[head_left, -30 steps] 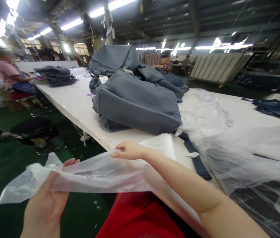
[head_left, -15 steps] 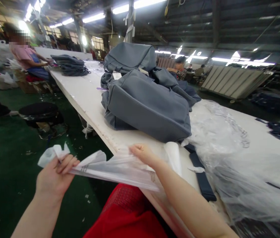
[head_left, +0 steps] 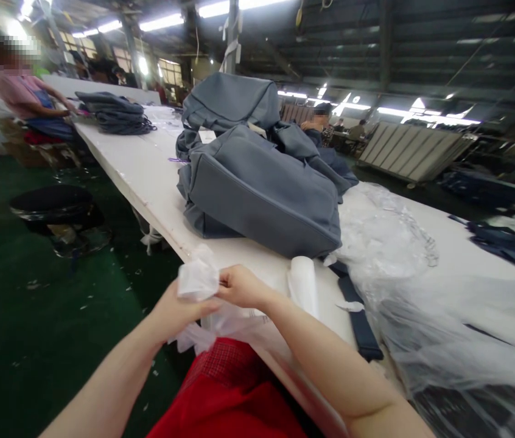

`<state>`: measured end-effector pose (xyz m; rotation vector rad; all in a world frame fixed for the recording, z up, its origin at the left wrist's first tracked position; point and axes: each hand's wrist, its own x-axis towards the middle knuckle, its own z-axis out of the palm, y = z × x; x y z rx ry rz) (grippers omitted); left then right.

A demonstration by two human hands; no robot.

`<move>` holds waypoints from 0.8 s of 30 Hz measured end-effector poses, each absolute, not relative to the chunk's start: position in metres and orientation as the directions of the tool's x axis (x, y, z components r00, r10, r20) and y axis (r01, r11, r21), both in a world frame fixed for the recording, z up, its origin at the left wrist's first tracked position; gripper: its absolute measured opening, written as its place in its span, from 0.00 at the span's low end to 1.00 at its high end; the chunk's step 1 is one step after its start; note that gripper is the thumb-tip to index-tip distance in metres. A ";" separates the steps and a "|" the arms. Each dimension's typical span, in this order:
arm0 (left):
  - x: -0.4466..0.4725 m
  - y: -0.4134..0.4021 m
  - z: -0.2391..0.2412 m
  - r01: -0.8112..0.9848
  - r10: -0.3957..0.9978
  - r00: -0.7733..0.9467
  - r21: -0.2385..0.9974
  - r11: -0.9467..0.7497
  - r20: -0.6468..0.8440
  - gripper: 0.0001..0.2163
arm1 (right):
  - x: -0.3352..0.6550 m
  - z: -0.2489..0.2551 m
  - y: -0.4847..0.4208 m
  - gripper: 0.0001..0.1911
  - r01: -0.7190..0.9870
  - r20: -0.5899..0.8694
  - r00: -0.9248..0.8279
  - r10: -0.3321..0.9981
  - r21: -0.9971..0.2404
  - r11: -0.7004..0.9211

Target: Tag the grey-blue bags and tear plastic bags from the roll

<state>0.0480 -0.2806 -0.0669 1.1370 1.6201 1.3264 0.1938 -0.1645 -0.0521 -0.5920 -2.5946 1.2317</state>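
A thin, crumpled white plastic bag (head_left: 198, 280) is bunched between my two hands, just off the table edge. My left hand (head_left: 178, 313) is closed around it, with a wad sticking up above the fingers and loose film hanging below. My right hand (head_left: 241, 286) pinches the bag beside the left, fingers pressed together. Part of the film with printed marks trails under my right wrist. Close by on the table lies a white plastic roll (head_left: 304, 283). Beyond the hands, grey-blue backpacks (head_left: 262, 188) are heaped up.
Clear plastic bags (head_left: 422, 316) cover the right of the white table (head_left: 125, 164). A dark blue strip (head_left: 360, 325) lies beside the roll. Folded dark pieces (head_left: 114, 112) are stacked farther back, near a person in pink (head_left: 20, 97). A black stool (head_left: 54, 204) stands left.
My left hand has moved right and up to meet my right hand. The bag, stretched between them before, is now gathered and crumpled. The view has shifted slightly to the right.
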 end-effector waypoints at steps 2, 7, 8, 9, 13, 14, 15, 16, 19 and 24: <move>0.075 -0.265 -0.068 0.231 0.967 -0.255 0.971 0.063 -0.002 0.27 | 0.192 -0.051 -0.156 0.06 0.287 -0.059 -0.924 0.379 -0.762 0.581; 0.059 -0.256 -0.085 0.368 0.964 -0.264 0.922 0.115 -0.015 0.14 | 0.218 -0.061 -0.119 0.18 0.406 -0.246 -0.896 0.371 -0.791 0.457; 0.050 -0.259 -0.091 0.367 0.947 -0.322 0.919 0.144 -0.020 0.14 | 0.223 -0.065 -0.114 0.21 0.421 -0.263 -0.889 0.374 -0.790 0.445; 0.040 -0.262 -0.097 0.334 0.920 -0.391 0.926 0.175 -0.032 0.15 | 0.228 -0.070 -0.109 0.23 0.434 -0.263 -0.880 0.396 -0.784 0.443; 0.013 -0.280 -0.119 0.063 0.793 -0.596 0.976 0.208 -0.130 0.17 | 0.241 -0.090 -0.099 0.27 0.446 -0.173 -0.830 0.531 -0.777 0.444; 0.011 -0.283 -0.122 0.002 0.778 -0.606 0.979 0.205 -0.162 0.17 | 0.243 -0.094 -0.096 0.27 0.430 -0.146 -0.824 0.548 -0.791 0.435; 0.009 -0.285 -0.125 -0.039 0.773 -0.607 0.978 0.207 -0.188 0.17 | 0.246 -0.097 -0.094 0.26 0.412 -0.122 -0.820 0.559 -0.803 0.430; 0.009 -0.287 -0.128 -0.064 0.771 -0.602 0.975 0.212 -0.207 0.17 | 0.249 -0.100 -0.091 0.24 0.401 -0.107 -0.817 0.566 -0.811 0.425; 0.013 -0.289 -0.135 -0.099 0.755 -0.615 0.972 0.213 -0.229 0.21 | 0.256 -0.107 -0.086 0.14 0.440 -0.140 -0.801 0.582 -0.797 0.414; 0.024 -0.291 -0.144 -0.181 0.723 -0.636 0.963 0.200 -0.270 0.21 | 0.261 -0.110 -0.082 0.14 0.439 -0.090 -0.754 0.650 -0.806 0.397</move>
